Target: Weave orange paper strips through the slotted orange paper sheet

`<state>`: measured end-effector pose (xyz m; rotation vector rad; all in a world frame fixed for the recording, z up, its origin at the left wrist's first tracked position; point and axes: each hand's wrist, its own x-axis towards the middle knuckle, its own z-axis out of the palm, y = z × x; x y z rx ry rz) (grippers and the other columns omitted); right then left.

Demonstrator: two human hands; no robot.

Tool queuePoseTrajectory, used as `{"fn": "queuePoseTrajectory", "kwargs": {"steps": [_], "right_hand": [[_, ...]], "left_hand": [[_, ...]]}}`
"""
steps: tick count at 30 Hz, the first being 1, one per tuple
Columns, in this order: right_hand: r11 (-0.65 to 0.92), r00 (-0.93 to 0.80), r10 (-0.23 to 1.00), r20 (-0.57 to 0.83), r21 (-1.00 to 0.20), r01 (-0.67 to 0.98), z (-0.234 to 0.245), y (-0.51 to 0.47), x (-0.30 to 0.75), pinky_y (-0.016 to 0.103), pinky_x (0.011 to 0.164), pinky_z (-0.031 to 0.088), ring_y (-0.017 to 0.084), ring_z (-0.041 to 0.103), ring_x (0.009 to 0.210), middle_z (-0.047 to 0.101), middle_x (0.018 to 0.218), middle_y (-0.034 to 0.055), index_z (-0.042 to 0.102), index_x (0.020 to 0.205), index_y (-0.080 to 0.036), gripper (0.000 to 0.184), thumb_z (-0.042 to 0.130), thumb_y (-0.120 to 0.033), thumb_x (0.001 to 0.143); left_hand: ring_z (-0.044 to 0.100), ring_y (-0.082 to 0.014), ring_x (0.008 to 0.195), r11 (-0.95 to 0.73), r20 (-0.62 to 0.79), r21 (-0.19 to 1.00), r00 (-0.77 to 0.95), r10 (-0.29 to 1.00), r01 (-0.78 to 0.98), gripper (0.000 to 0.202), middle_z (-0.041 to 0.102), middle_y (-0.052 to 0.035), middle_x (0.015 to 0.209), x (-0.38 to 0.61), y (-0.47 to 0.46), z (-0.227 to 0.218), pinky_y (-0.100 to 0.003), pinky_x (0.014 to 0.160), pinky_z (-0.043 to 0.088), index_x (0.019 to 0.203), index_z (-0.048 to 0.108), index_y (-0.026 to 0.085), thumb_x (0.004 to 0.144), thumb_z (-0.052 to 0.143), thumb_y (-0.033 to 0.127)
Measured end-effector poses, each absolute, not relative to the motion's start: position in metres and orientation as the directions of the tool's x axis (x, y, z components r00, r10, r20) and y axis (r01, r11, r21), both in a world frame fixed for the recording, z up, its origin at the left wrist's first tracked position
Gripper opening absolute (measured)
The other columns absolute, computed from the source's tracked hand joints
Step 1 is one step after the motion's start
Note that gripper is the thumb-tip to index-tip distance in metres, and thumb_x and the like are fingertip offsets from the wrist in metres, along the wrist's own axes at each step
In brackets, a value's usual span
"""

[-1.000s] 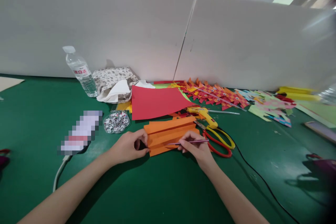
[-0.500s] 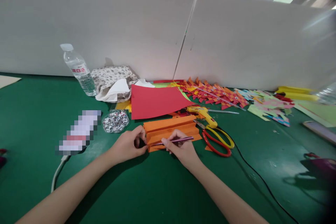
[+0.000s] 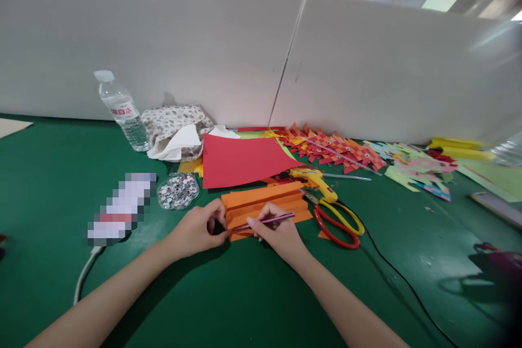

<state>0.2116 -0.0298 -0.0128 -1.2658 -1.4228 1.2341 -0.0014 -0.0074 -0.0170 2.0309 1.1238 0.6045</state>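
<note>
Big green desk (image 3: 261,293) w/ a white partition (image 3: 204,49) along the back, and craft stuff strewn in front of it. Largest loose item is the red paper sheet (image 3: 240,159), lying flat just behind the work; to its right a heap of woven red-orange paper pieces (image 3: 334,148), then a pale green-pink batch (image 3: 416,171) further right. Back left: a water bottle (image 3: 121,110) upright, beside a patterned cloth bag (image 3: 175,128) w/ white tissue on it. The folded orange paper (image 3: 265,204) sits centre-front, pleated, ridges running left-right, touching the desk. Left hand (image 3: 198,228) pins its left end, thumb and fingers pinching the edge – same spot as a sec ago, so the paper hasn't shifted. What changed: right hand (image 3: 279,234) has slid leftward along the paper over the last second, from near the scissors to roughly mid-sheet, almost meeting the left hand. It pinches a thin pink pencil (image 3: 265,222), fingers pressed together round the shaft, tip pointing left at the lower pleat near the left thumb. Looks to me like a line being drawn or scored along a fold, stroke now close to the left end – can't see any mark, too fine. Red-and-yellow scissors (image 3: 338,220) lie just right of the paper, untouched, w/ a yellow glue gun (image 3: 316,179) behind them, black cord (image 3: 399,283) trailing off right. Small clear tray of googly eyes (image 3: 178,191) just left of the orange paper.
</note>
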Motion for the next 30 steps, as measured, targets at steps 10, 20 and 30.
{"fn": "queuePoseTrajectory", "kwargs": {"steps": [10,20,30], "right_hand": [[0.026,-0.15,0.989,-0.009,-0.972,0.232,-0.012,-0.027,0.212,0.023,0.047,0.04,0.011,0.054,0.047,0.057,0.054,-0.0027,0.049,0.066,-0.021,0.027,0.068,-0.038,0.075],[0.078,-0.072,0.995,0.064,-0.973,0.218,-0.013,-0.019,0.244,0.023,0.045,0.039,0.011,0.05,0.045,0.055,0.051,-0.0034,0.048,0.063,-0.021,0.03,0.071,-0.037,0.073],[0.067,-0.012,0.998,0.066,-0.995,0.08,-0.01,-0.025,0.234,0.023,0.045,0.039,0.011,0.05,0.044,0.055,0.051,-0.0036,0.048,0.064,-0.021,0.031,0.072,-0.038,0.072]], "left_hand": [[0.047,-0.0071,0.047,-0.357,0.046,0.75,0.496,0.867,0.556,0.025,0.063,0.0055,0.069,0.0,-0.007,-0.013,-0.018,0.047,0.032,0.075,0.035,0.021,0.07,0.06,0.024],[0.048,-0.008,0.05,-0.336,0.036,0.761,0.481,0.876,0.556,0.028,0.063,0.0057,0.066,0.0,-0.008,-0.012,-0.018,0.048,0.032,0.072,0.032,0.021,0.068,0.059,0.02],[0.044,-0.007,0.047,-0.331,0.029,0.771,0.489,0.872,0.544,0.029,0.063,0.0057,0.066,0.0,-0.006,-0.013,-0.018,0.047,0.03,0.072,0.031,0.022,0.068,0.06,0.021]]}}
